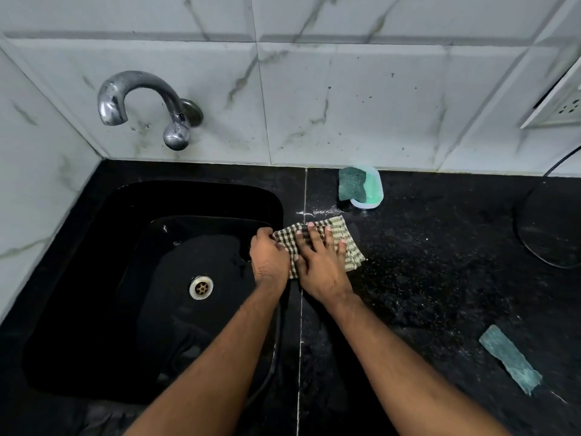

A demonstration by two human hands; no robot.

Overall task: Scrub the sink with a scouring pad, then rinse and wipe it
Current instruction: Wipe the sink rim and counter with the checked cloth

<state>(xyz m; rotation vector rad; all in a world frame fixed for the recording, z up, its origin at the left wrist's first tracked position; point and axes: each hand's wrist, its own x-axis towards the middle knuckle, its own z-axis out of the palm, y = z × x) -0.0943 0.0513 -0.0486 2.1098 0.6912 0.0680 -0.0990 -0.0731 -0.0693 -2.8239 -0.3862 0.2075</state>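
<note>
i see both hands on a checked cloth [342, 237] that lies folded on the black desk [440, 262], just right of the sink's right rim. my right hand [320, 262] lies flat on top of the cloth with fingers straight and spread, pressing it down, fingertips pointing to the far side. my left hand [268, 256] sits at the cloth's left edge, right over the sink rim, with its fingers curled onto that edge; it looks to be gripping the cloth there, though the fingertips are hidden beneath the hand. the two hands touch each other, side by side.

the black sink [94, 278] lies to the left of the hands, its basin wet, with a metal drain [201, 287] in the floor near the left forearm. a curved metal tap [141, 102] comes out of the tiled wall [345, 89] on the far side of the sink.

a green scouring pad [352, 183] rests in a small soap dish [374, 196] on the far part of the desk, beyond the cloth and apart from it. another worn green pad strip [511, 358] lies on the desk at near right, well apart from the hands. a dark round object with a cable [553, 240] sits at the right edge.
</note>
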